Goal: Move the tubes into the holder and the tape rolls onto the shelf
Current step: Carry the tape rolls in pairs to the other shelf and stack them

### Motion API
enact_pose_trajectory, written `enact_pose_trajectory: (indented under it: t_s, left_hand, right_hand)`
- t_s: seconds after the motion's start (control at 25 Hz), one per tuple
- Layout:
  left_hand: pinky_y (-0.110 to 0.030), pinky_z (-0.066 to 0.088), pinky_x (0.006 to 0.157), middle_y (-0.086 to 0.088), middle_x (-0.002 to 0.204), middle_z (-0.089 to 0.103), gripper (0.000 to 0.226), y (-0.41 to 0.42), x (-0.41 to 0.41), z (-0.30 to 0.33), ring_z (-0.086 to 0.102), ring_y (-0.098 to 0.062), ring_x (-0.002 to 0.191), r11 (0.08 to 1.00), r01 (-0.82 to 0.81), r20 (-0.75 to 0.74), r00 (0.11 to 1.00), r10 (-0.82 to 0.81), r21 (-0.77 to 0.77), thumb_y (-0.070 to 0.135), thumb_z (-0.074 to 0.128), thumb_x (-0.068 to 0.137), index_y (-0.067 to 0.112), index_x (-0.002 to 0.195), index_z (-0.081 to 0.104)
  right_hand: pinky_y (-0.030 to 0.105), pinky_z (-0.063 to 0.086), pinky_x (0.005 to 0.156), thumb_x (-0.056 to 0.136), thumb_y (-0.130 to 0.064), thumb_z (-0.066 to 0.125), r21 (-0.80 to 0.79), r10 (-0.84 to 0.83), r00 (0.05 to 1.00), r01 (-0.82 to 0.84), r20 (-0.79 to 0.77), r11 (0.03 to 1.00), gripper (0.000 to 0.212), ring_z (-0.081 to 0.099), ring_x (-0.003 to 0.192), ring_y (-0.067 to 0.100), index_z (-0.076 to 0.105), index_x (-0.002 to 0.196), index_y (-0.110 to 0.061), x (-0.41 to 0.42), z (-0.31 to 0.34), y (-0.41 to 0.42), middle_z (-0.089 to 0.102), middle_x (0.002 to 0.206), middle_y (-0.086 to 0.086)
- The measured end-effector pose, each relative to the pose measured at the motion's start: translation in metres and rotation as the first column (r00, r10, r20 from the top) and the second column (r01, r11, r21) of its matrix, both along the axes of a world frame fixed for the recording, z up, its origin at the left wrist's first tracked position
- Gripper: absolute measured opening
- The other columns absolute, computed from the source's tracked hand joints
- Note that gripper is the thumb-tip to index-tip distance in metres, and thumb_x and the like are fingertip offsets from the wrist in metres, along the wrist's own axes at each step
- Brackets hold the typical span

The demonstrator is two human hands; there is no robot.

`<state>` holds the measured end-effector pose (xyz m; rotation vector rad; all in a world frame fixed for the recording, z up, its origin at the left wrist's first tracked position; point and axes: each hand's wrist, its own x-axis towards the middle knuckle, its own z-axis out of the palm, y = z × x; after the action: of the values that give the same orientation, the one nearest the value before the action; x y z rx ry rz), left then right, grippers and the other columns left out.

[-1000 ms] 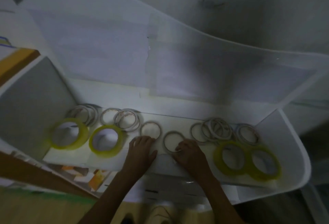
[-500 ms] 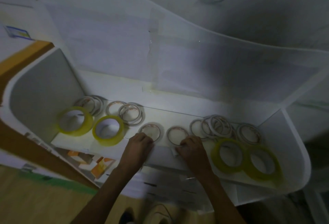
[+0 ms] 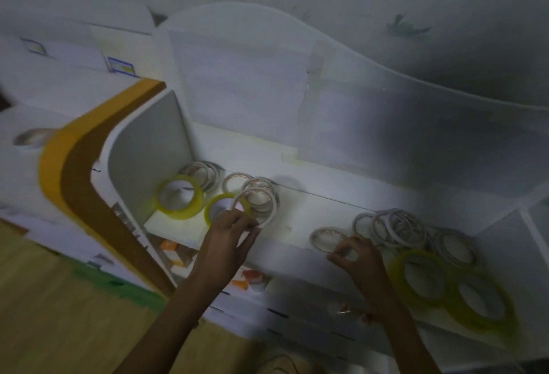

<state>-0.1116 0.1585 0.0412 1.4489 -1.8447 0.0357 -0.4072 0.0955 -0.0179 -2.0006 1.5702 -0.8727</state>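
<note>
On the white shelf [image 3: 312, 210], the left hand [image 3: 228, 237] has lifted a thin tape roll [image 3: 255, 207], fingers pinching its rim, while the right hand [image 3: 356, 257] now pinches another roll [image 3: 328, 238].

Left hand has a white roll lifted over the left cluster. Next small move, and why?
Probably lower and release it onto the stacked white rolls: the left hand pinches a white tape roll tilted above that pile, beside the yellow roll, already over the shelf.

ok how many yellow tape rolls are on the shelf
4. Two on the left: one against the side wall, one beside it, partly behind the left hand's white roll. Two at the right end, side by side. None seems hidden.
</note>
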Motion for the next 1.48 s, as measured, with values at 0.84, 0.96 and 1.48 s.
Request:
enact_pose_trajectory:
  t_s: [0.84,0.96,1.48]
  left_hand:
    - [-0.038,0.048,0.07,-0.006,0.086,0.062,0.02,0.013,0.044,0.02,0.06,-0.026,0.081,0.996,0.052,-0.018,0.998,-0.054,-0.074,0.026,0.06,0.091,0.008,0.09,0.069]
    - [-0.04,0.049,0.07,-0.006,0.086,0.06,0.016,0.031,0.077,0.045,0.06,-0.026,0.081,0.994,-0.014,-0.028,1.0,0.011,-0.108,0.022,0.062,0.092,0.008,0.09,0.068]
    - [-0.036,0.051,0.072,-0.003,0.087,0.064,0.015,0.186,0.357,0.103,0.059,-0.017,0.083,0.841,-0.476,-0.041,0.875,0.483,-0.257,0.02,0.064,0.089,0.007,0.09,0.072]
  right_hand:
    - [0.025,0.04,0.08,0.081,-0.019,0.07,-0.272,-0.074,0.991,0.102,0.11,0.957,0.013,0.054,0.085,0.016,0.06,0.077,-0.026,0.045,0.051,0.014,0.058,0.081,-0.01]
    - [0.02,0.041,0.083,0.081,-0.012,0.075,-0.327,0.029,0.987,0.024,0.158,0.945,0.022,0.056,0.091,0.014,0.061,0.08,-0.03,0.101,0.096,0.011,0.06,0.086,-0.013]
    - [0.017,0.039,0.087,0.085,-0.018,0.068,-0.589,0.479,0.859,-0.295,0.183,0.753,0.005,0.057,0.093,0.01,0.068,0.085,-0.013,0.447,0.182,0.097,0.062,0.092,-0.003]
